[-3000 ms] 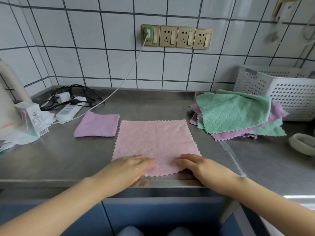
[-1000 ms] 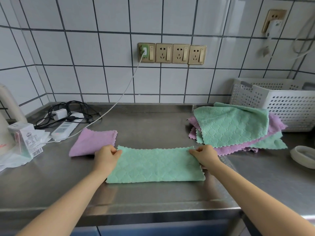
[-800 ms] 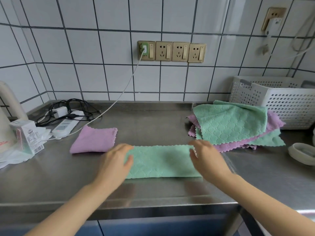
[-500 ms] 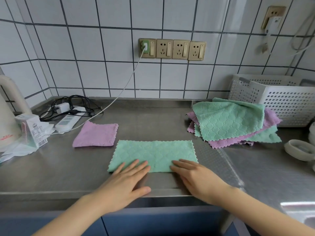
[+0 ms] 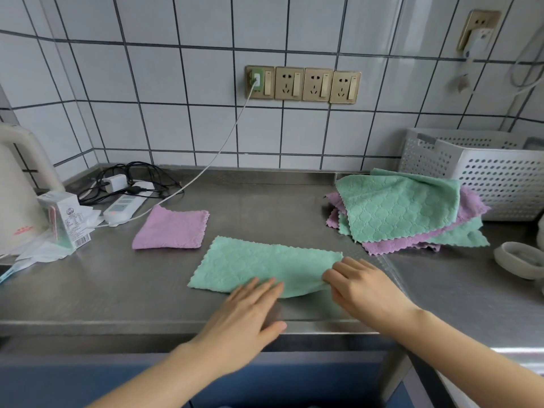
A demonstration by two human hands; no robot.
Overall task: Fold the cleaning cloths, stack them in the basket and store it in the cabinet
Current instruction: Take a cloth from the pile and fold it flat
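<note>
Here, a green cloth, folded in half, lies near the front edge of a steel counter. The left hand rests flat on its near edge, fingers straight. The right hand pinches and lifts its right end. Unfolded cloths sit piled beside a white basket; a folded purple cloth lies left.

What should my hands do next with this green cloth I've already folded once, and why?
Probably carry the right end across to the left end. The green cloth lies as a long half-folded strip, your right hand pinches its right end slightly raised, and your left hand lies flat on its near edge. That fold would likely match the folded purple cloth.
</note>
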